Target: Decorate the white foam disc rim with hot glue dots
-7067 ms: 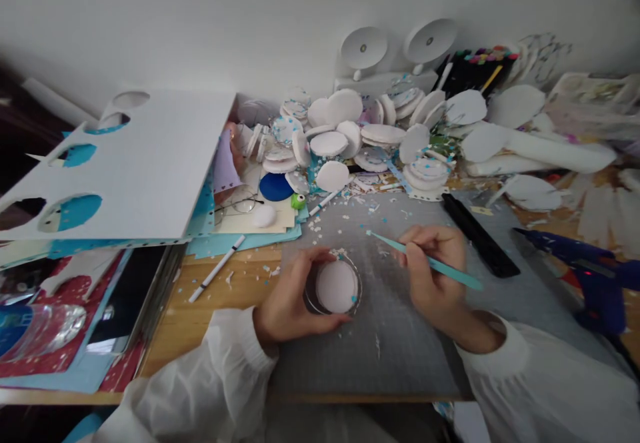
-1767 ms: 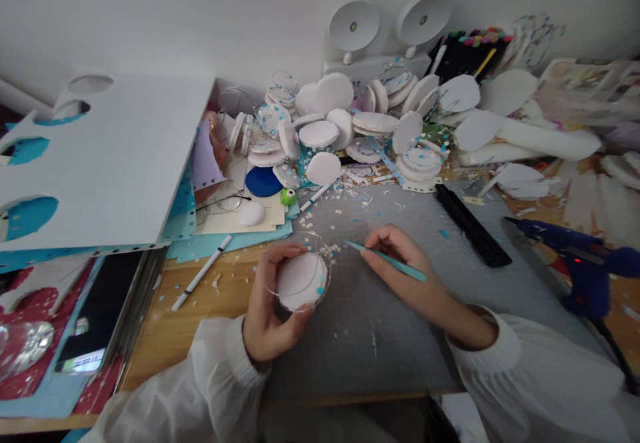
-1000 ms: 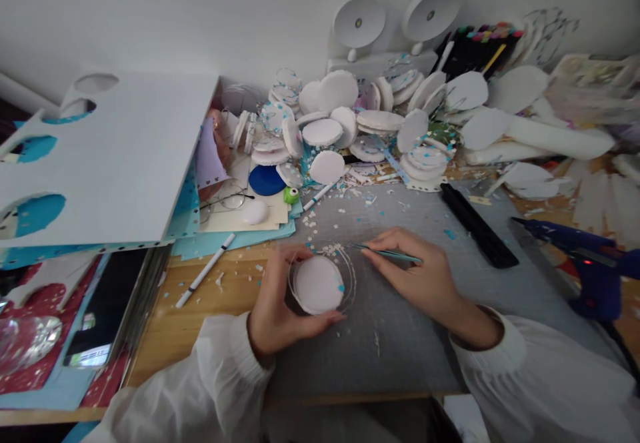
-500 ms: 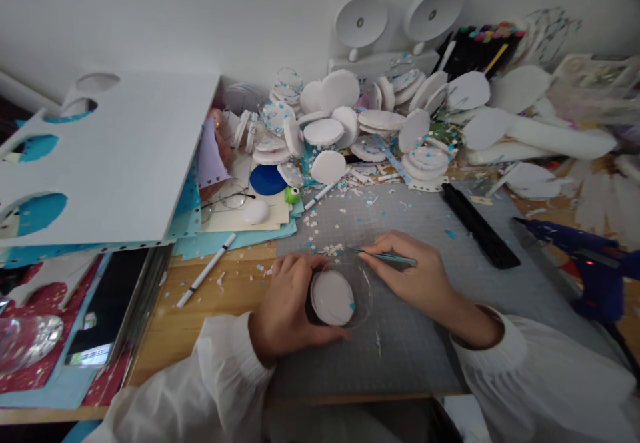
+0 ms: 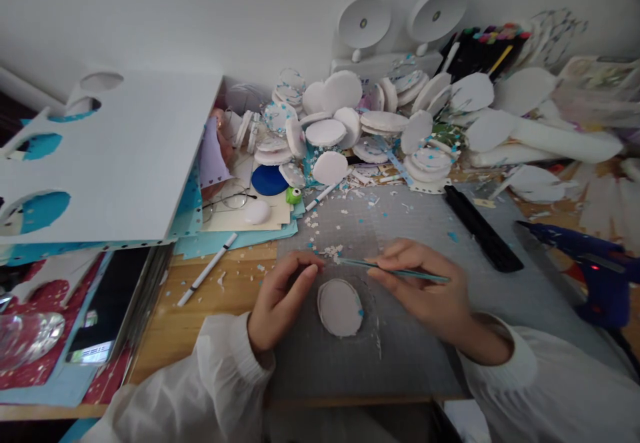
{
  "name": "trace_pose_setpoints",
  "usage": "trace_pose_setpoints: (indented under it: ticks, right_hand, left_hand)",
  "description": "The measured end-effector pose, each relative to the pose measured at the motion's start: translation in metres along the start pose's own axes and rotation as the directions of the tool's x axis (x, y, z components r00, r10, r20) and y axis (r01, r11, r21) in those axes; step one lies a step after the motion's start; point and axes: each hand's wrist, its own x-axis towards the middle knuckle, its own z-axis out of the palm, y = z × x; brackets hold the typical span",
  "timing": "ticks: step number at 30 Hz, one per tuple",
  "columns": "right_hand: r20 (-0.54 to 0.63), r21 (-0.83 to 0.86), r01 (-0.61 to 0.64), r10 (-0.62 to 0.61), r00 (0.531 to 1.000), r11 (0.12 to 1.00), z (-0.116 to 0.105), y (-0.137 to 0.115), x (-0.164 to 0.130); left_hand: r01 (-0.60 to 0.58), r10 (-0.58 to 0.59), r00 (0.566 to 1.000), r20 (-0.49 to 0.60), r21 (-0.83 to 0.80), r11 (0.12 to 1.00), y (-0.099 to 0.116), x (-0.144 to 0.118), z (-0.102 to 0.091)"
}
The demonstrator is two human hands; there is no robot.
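Observation:
My right hand (image 5: 423, 283) pinches a pair of teal tweezers (image 5: 400, 271), whose tips reach into a small heap of tiny white star-like pieces (image 5: 333, 251). Bent and loosely apart are the fingers of my left hand (image 5: 283, 296), just left of that heap, with nothing visible in them. Between my hands a round white disc (image 5: 341, 307) with a rough rim lies on the grey cutting mat (image 5: 400, 363). A small blue piece (image 5: 361, 312) sits on its right edge. Thin clear strands (image 5: 377, 336) lie to the right of the disc.
Many white discs (image 5: 325, 133), some with blue-dotted wire, are piled behind the mat. A black bar-shaped tool (image 5: 480, 229) and a blue glue gun (image 5: 595, 263) lie right. A white board with holes (image 5: 135, 156), a white pen (image 5: 207, 269) and a phone (image 5: 107, 309) are left.
My left hand has let go of the disc and shifted up beside the heap. The tweezers have moved left, their tips now at the white pieces. The disc now lies unheld.

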Motion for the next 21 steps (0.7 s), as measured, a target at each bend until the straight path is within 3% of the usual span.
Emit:
trace_pose_setpoints:
  ticks: [5,9,17,21]
  right_hand:
    - [0.095,0.096,0.146,-0.155,0.983,0.985,0.0063,0.0007,-0.0070]
    - [0.128,0.077,0.192,-0.201,0.971,0.978,0.0066,-0.0017,-0.0064]
    - [0.106,0.077,0.163,-0.170,0.980,0.984,0.0065,-0.0037,-0.0061]
    - [0.076,0.095,0.085,-0.093,0.993,0.992,0.0066,-0.0039,-0.0062]
  left_hand:
    - [-0.129,0.128,0.991,0.027,0.018,0.992,0.0023,0.0024,0.0023]
    - [-0.155,0.155,0.988,0.007,0.032,0.987,0.0029,0.0025,0.0021]
    - [-0.136,0.136,0.991,-0.017,0.042,0.990,-0.0008,0.0016,0.0034]
    - [-0.135,0.136,0.991,-0.013,0.032,0.990,-0.0003,0.0014,0.0025]
